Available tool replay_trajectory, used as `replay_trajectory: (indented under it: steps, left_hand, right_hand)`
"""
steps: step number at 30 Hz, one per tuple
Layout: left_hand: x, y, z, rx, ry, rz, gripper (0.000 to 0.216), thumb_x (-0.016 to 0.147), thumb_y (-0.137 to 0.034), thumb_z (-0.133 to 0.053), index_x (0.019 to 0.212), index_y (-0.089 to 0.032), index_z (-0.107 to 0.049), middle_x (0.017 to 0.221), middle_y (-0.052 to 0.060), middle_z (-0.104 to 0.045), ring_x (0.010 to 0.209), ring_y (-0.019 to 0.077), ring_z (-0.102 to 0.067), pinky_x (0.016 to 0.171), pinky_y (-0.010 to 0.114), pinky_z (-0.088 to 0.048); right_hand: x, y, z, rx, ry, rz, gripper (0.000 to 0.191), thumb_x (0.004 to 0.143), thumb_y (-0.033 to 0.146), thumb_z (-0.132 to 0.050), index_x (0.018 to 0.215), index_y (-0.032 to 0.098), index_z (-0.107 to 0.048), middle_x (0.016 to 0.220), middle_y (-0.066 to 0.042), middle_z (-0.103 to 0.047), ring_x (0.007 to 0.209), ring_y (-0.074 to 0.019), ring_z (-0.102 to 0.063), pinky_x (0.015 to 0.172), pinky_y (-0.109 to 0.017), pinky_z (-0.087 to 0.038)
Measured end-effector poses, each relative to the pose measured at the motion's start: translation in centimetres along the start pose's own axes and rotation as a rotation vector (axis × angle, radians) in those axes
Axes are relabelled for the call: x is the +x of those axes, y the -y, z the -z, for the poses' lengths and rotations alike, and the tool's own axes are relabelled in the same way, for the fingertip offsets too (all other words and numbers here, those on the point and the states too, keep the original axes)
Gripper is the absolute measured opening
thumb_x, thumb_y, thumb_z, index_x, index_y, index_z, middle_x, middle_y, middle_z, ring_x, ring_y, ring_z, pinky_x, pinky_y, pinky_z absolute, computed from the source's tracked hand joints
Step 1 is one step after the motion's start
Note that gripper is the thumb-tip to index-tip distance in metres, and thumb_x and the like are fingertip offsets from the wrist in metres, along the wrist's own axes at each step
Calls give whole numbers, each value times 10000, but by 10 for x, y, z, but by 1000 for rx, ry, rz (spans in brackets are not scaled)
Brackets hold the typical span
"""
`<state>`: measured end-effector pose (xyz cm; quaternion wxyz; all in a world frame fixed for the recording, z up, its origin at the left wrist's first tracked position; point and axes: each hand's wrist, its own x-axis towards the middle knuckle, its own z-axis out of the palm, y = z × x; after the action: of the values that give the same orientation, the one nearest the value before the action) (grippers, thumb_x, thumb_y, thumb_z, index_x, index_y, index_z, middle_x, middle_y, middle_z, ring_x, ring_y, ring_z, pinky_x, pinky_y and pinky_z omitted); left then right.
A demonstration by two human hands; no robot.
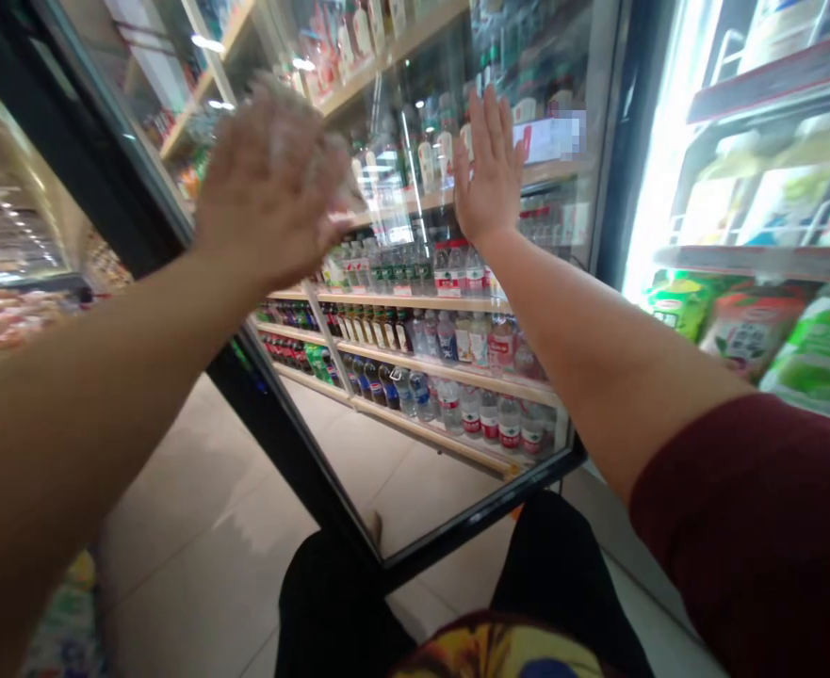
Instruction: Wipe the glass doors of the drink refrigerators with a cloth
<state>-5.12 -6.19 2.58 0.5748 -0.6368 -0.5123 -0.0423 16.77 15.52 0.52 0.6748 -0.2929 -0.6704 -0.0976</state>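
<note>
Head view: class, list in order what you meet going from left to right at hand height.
In order: left hand, blurred → right hand, flat on the glass → glass door's frame → lit cooler shelf.

No text legible, bottle labels (pixel 457 280) too small, white sign (pixel 552 138) on glass door (pixel 449 480) blurred

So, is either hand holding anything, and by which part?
Right hand lies open and flat against the glass door, holding nothing. Left hand is blurred; something pale may sit under it.
</note>
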Motion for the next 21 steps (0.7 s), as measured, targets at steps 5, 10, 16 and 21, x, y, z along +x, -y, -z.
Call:
replay_trajectory:
  steps: [5, 10, 16, 21]
  left_hand:
    - [-5, -2, -2, -6, -78, 258, 936, 1009, -616, -382, 1716, -178, 46, 1720, -79, 310, 1487, 145, 504, 1236, 260, 399]
    - [-17, -52, -16, -238, 228, -260, 656, 1063, -567, -283, 1691, -393, -206, 1770, -116, -161, 1693, 167, 16, 1462, 458, -103]
    - [25, -27, 11, -167, -18, 161, 701, 1087, -498, -302, 1707, -194, -183, 1792, 62, 72, 1650, 443, 91, 1373, 740, -14]
    - [20, -55, -4, -226, 57, 34, 701, 1067, -571, -327, 1682, -238, -286, 1794, 62, -60, 1670, 426, 16, 1391, 705, -63]
  right_hand:
    - [1, 1, 2, -14, 3, -9, 659, 1029, 527, -117, 1646, 434, -331, 1722, 205, -235, 1647, -115, -147, 1394, -432, -150]
    - [0, 2, 3, 11, 4, -13, 615, 1034, 475, -183, 1639, 486, -290, 1700, 226, -275, 1644, -104, -141, 1393, -462, -134]
    - [0, 2, 1, -31, -6, -9, 674, 1043, 454, -158, 1671, 301, -348, 1740, 124, -249, 1645, -143, -172, 1389, -448, -152]
    - [-1, 3, 3, -40, -16, -12, 652, 1061, 463, -145, 1676, 338, -325, 1738, 151, -238, 1643, -109, -162, 1397, -413, -135]
